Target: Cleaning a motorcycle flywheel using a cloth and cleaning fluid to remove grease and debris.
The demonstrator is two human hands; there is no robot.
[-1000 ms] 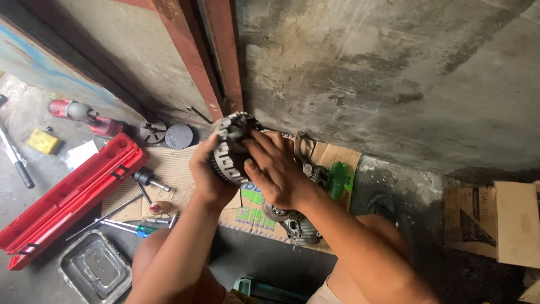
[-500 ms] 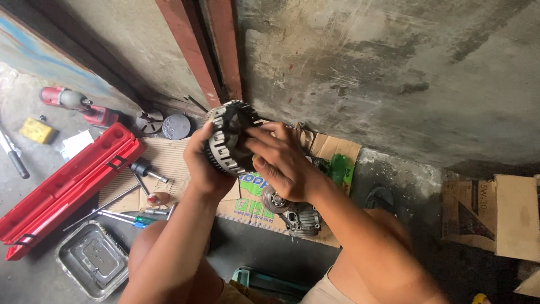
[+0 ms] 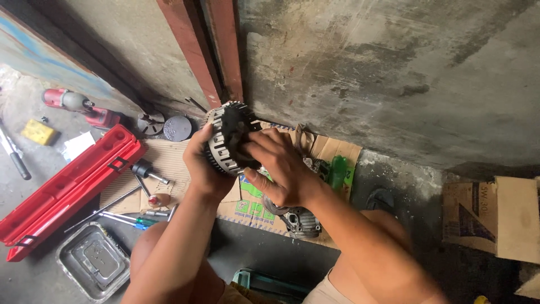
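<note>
Since half a second ago little shifted: left hand (image 3: 207,163) still cups the round slotted grey metal clutch basket (image 3: 225,141) over flattened brown cardboard (image 3: 169,163); right hand (image 3: 278,166) pinches its dark centre. Risk: greasy grip slips, basket drops onto the grey engine part (image 3: 301,219).

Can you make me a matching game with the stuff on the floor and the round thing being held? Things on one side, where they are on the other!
Things:
1. round slotted grey metal drum
2. long red plastic tool case
3. rectangular silver metal tray
4. red and grey power drill

Places:
A. on the floor near the person's knee, at the bottom left
B. held between the left hand and the right hand
C. lying by the wall at the upper left
D. lying slantwise beside the flat cardboard

Pairs: 1-B, 2-D, 3-A, 4-C
</note>
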